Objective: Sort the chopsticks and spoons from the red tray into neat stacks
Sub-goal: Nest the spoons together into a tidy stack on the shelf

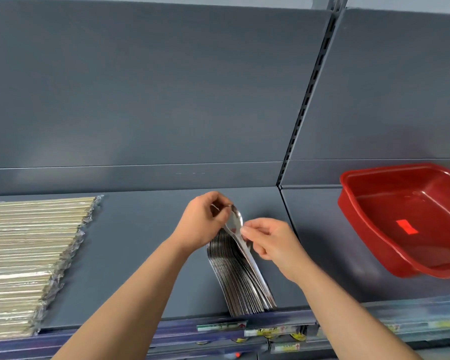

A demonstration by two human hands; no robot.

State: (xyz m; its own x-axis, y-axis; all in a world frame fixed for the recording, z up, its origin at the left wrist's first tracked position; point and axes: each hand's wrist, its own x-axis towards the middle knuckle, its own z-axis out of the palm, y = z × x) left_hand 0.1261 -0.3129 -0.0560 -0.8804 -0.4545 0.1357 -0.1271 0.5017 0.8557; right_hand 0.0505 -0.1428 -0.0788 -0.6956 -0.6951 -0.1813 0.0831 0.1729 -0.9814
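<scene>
— Hands at work on a grey shelf (130, 255): what are they holding?

— Left hand (205, 219) is curling its fingers around the bowl end of the spoon stack (240, 279); right hand (273, 245) is pinching the top spoon (235, 224) by its neck.

— And the rest?

— Wrapped chopsticks (31, 255) are lying stacked far left; the red tray (374, 237) is sitting at right, well apart, showing no utensils inside.
</scene>
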